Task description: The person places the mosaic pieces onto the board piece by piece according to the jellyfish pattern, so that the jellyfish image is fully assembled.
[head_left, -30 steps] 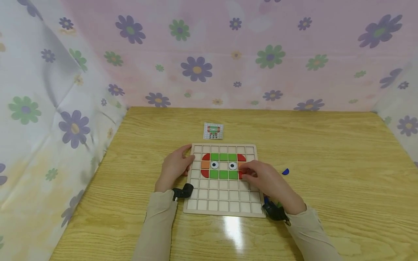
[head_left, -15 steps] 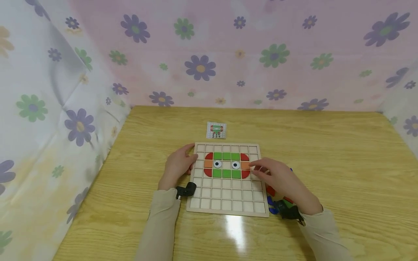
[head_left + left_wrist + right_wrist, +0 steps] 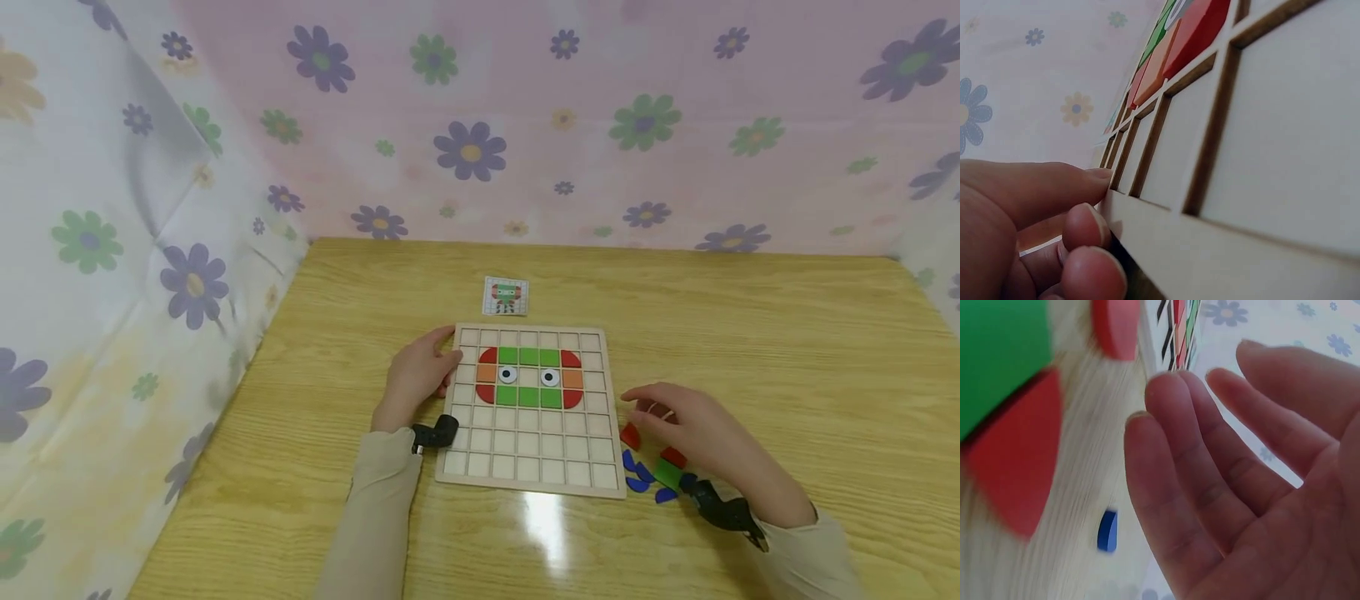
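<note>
At the left edge of the grid board (image 3: 531,487), the left hand (image 3: 416,377) grips with bent fingers.
Just past the right edge, the right hand (image 3: 693,429) has loosely curved fingers holding nothing; loose pieces (image 3: 667,474) lie beside that edge, the table (image 3: 825,350) stretching farther right.

A glossy wood-grained table (image 3: 787,333) spreads before me, bearing a pale gridded board (image 3: 527,422), with a small picture card (image 3: 506,297) just beyond its far edge. Close to the board's right side, loose red pieces (image 3: 630,437), a green piece (image 3: 667,474) and blue pieces (image 3: 637,484) lie scattered.
</note>
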Demonstrator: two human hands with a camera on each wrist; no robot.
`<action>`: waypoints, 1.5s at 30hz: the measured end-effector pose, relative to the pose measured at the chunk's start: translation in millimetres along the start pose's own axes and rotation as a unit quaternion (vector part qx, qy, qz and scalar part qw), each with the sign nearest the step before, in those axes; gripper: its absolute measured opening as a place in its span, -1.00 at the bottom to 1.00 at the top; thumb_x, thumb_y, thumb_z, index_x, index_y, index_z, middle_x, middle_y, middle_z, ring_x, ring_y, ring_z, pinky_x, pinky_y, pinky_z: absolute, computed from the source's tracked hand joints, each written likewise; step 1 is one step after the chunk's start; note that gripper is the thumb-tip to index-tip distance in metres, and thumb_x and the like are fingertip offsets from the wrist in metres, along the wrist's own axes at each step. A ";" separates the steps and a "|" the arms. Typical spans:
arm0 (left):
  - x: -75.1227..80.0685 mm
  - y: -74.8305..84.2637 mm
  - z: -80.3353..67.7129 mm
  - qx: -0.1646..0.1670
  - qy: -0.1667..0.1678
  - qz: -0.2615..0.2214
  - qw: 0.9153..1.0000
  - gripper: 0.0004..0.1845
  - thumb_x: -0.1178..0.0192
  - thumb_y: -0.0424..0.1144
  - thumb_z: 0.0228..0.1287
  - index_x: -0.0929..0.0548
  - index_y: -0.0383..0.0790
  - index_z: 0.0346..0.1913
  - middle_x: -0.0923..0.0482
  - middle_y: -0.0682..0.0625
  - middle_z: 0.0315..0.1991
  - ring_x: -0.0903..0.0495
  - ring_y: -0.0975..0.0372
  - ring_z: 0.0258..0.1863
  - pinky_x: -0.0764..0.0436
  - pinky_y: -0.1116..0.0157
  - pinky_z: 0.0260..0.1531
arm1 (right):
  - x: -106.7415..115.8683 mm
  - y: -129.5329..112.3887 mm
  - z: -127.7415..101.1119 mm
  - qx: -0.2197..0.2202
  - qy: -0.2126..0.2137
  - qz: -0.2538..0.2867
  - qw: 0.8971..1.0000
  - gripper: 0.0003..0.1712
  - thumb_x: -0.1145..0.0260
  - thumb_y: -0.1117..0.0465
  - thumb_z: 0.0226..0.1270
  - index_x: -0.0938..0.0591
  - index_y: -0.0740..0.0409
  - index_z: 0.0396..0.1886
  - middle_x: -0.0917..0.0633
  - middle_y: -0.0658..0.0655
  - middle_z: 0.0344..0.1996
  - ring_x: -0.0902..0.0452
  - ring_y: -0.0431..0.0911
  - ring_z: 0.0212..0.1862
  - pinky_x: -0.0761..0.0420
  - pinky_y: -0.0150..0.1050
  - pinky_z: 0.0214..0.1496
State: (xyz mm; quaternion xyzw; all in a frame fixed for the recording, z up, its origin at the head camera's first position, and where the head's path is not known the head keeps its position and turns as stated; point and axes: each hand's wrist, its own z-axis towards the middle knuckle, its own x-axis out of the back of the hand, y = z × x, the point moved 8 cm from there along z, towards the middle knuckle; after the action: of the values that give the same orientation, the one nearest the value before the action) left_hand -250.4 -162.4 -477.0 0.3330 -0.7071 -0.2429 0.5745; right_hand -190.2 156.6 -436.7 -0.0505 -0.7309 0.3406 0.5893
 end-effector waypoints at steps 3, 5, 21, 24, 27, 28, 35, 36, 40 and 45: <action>-0.8 0.4 0.7 -0.001 -0.002 -0.001 1.000 -0.50 -0.08 -0.04 0.22 -0.31 0.12 0.25 -0.49 0.00 -0.73 -0.47 0.20 -0.81 -0.42 0.31 -0.74 | 1.9 4.6 -9.1 -0.002 -0.007 -0.011 1.000 -0.70 -0.20 0.04 0.22 -0.58 0.01 -0.07 -0.57 -0.15 -0.37 -0.48 -0.26 -0.33 -0.50 -0.32 -0.33; -1.0 1.4 0.6 -0.003 -0.001 0.000 1.000 -0.50 -0.07 -0.05 0.22 -0.31 0.12 0.25 -0.48 -0.01 -0.74 -0.47 0.19 -0.81 -0.42 0.30 -0.74 | 2.0 7.1 -15.2 -0.003 -0.016 -0.018 1.000 -0.71 -0.21 0.03 0.21 -0.59 -0.01 -0.10 -0.56 -0.18 -0.40 -0.47 -0.29 -0.35 -0.49 -0.34 -0.35; -4.1 -0.1 -0.4 -0.007 -0.002 0.007 1.000 -0.48 -0.08 -0.06 0.20 -0.31 0.10 0.25 -0.48 0.01 -0.75 -0.47 0.20 -0.83 -0.41 0.29 -0.74 | -19.7 25.5 -66.5 -0.057 -0.072 -0.049 0.995 -0.46 -0.41 0.00 -0.09 -0.51 -0.07 -0.03 -0.39 -0.12 -0.28 -0.29 -0.40 -0.46 -0.37 -0.43 -0.49; -3.3 0.3 -1.1 -0.004 -0.003 0.005 1.000 -0.49 -0.08 -0.05 0.21 -0.32 0.11 0.25 -0.48 0.01 -0.75 -0.47 0.20 -0.82 -0.41 0.30 -0.73 | -22.7 23.7 -67.6 -0.052 -0.063 -0.051 0.995 -0.47 -0.41 0.07 -0.07 -0.50 -0.05 -0.01 -0.39 -0.11 -0.25 -0.30 -0.41 -0.45 -0.38 -0.43 -0.47; -2.5 1.0 -1.3 -0.003 -0.003 0.005 1.000 -0.49 -0.07 -0.05 0.21 -0.32 0.11 0.25 -0.48 0.00 -0.75 -0.47 0.20 -0.82 -0.41 0.30 -0.73 | -23.1 21.6 -64.6 -0.053 -0.049 -0.063 0.995 -0.46 -0.42 0.10 -0.07 -0.51 -0.04 0.00 -0.39 -0.09 -0.24 -0.27 -0.38 -0.46 -0.34 -0.43 -0.50; -2.1 1.2 -1.2 -0.003 -0.002 0.005 1.000 -0.49 -0.07 -0.05 0.21 -0.32 0.11 0.25 -0.48 0.00 -0.75 -0.46 0.20 -0.82 -0.41 0.30 -0.74 | -23.2 20.9 -63.0 -0.056 -0.045 -0.068 0.995 -0.46 -0.41 0.10 -0.06 -0.51 -0.05 0.00 -0.40 -0.09 -0.24 -0.27 -0.37 -0.46 -0.33 -0.43 -0.51; -0.1 1.0 0.0 0.000 0.000 0.005 1.000 -0.48 -0.08 -0.07 0.21 -0.31 0.11 0.25 -0.48 0.00 -0.75 -0.47 0.21 -0.83 -0.42 0.30 -0.76 | -26.5 13.3 -54.5 -0.054 -0.028 -0.080 0.995 -0.59 -0.40 0.13 -0.04 -0.56 -0.12 -0.11 -0.38 -0.10 -0.31 -0.24 -0.32 -0.50 -0.29 -0.43 -0.56; -0.1 0.6 0.1 0.001 -0.002 0.003 1.000 -0.48 -0.08 -0.07 0.21 -0.30 0.11 0.26 -0.49 0.00 -0.74 -0.47 0.21 -0.83 -0.43 0.30 -0.76 | -26.7 12.9 -53.5 -0.055 -0.026 -0.081 0.995 -0.59 -0.40 0.13 -0.04 -0.56 -0.12 -0.11 -0.39 -0.10 -0.32 -0.24 -0.32 -0.50 -0.28 -0.43 -0.56; 0.2 -1.4 0.8 0.004 -0.004 -0.001 1.000 -0.49 -0.07 -0.05 0.22 -0.30 0.12 0.26 -0.48 0.00 -0.73 -0.46 0.22 -0.82 -0.41 0.31 -0.75 | -25.9 12.2 -47.7 -0.059 -0.013 -0.078 0.995 -0.60 -0.39 0.16 -0.01 -0.56 -0.06 -0.10 -0.40 -0.09 -0.31 -0.26 -0.28 -0.48 -0.30 -0.41 -0.54; -2.3 -3.3 1.0 0.009 0.000 0.001 1.000 -0.50 -0.07 -0.03 0.22 -0.31 0.14 0.24 -0.48 -0.01 -0.74 -0.46 0.20 -0.82 -0.40 0.31 -0.75 | -23.3 13.4 -43.2 -0.067 0.007 -0.067 0.995 -0.60 -0.38 0.11 0.01 -0.55 -0.02 -0.09 -0.41 -0.09 -0.33 -0.29 -0.26 -0.45 -0.33 -0.37 -0.51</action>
State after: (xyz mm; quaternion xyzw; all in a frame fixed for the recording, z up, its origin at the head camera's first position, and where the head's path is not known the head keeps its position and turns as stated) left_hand -250.5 -162.9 -481.1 0.3372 -0.7097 -0.2357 0.5720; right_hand -148.9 174.7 -460.3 -0.0431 -0.7498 0.2502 0.6110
